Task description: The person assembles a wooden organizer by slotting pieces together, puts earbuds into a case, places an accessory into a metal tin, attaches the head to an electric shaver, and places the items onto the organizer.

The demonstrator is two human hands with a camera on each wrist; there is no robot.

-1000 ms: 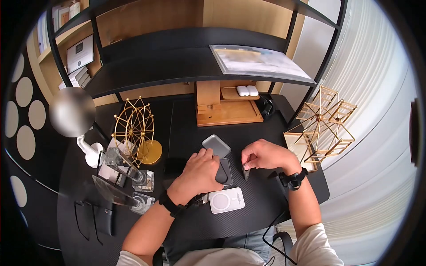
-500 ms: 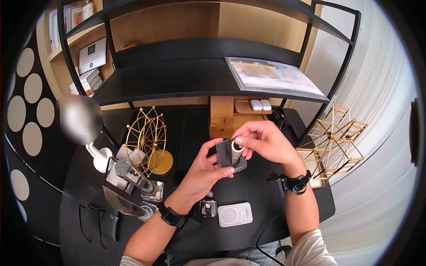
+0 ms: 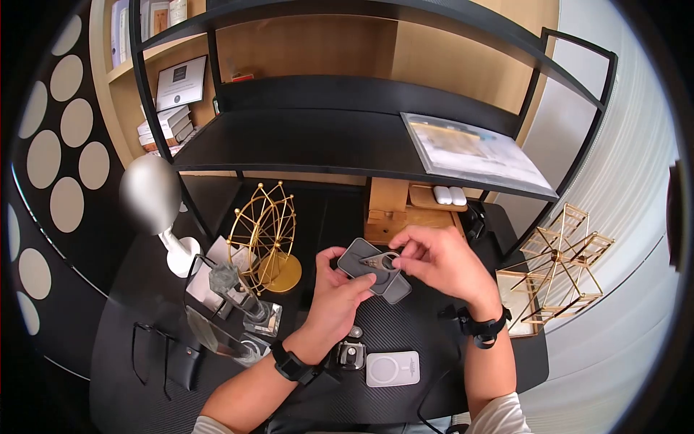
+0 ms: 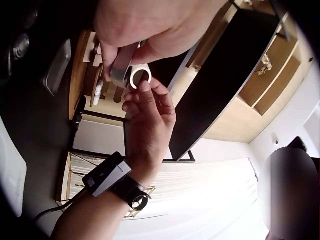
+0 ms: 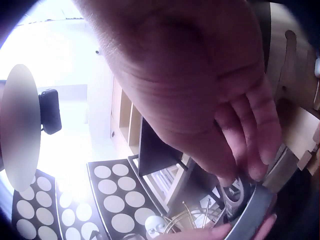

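My left hand (image 3: 334,307) holds a shallow grey rounded-corner case (image 3: 354,265) above the desk, thumb on its near edge and fingers at the far side. Across the case's open face lies a small grey piece with a ring-shaped end (image 3: 374,261); its exact kind is unclear. My right hand (image 3: 439,262) pinches that piece by its ring end, which shows as a pale loop in the left wrist view. A matching grey tray (image 3: 395,291) lies on the desk, partly hidden below the case.
Nearer my body are a white power bank (image 3: 392,369) with a circle on it, and a small square silver-black device (image 3: 351,355). Gold wheel ornaments stand left (image 3: 264,231) and right (image 3: 558,254). Crystal trophies (image 3: 246,300) and glasses (image 3: 148,354) are on the left.
The case has been lifted off the desk by my left hand. My right hand has brought the ring-ended piece to it; the piece stood steeper half a second ago and now lies flatter across the case.
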